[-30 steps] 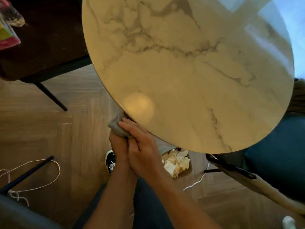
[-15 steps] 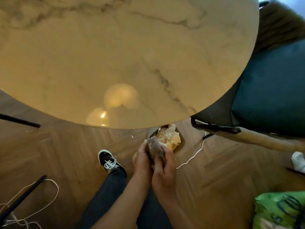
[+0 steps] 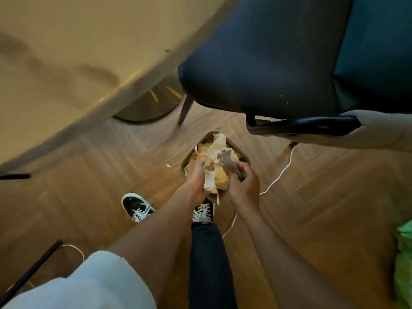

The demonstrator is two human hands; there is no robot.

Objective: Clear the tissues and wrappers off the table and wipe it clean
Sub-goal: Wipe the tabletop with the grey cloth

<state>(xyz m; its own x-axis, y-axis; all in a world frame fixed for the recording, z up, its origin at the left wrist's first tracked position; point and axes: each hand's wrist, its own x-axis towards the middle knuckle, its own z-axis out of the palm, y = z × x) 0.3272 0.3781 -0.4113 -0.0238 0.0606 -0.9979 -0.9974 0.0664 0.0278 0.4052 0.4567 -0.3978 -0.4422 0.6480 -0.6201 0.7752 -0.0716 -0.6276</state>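
A small bin (image 3: 186,160) on the wood floor is heaped with crumpled tissues and wrappers (image 3: 217,142). Both my hands are down over it. My right hand (image 3: 244,186) is closed around a grey cloth (image 3: 227,160), whose free end lies against the heap. My left hand (image 3: 195,178) hangs cupped at the bin's left side, fingers loose, its palm against a white tissue. The marble table top (image 3: 66,52) fills the upper left, blurred, with nothing on the part that shows.
A dark blue chair (image 3: 267,52) overhangs the bin from the upper right. A white cable (image 3: 281,172) trails across the floor right of the bin. My two black shoes (image 3: 136,206) stand close to it. A green bag (image 3: 403,264) sits at the right edge.
My hands left the table edge with the cloth and dropped to the bin on the floor. The view tilted down, so the table top slid to the upper left.
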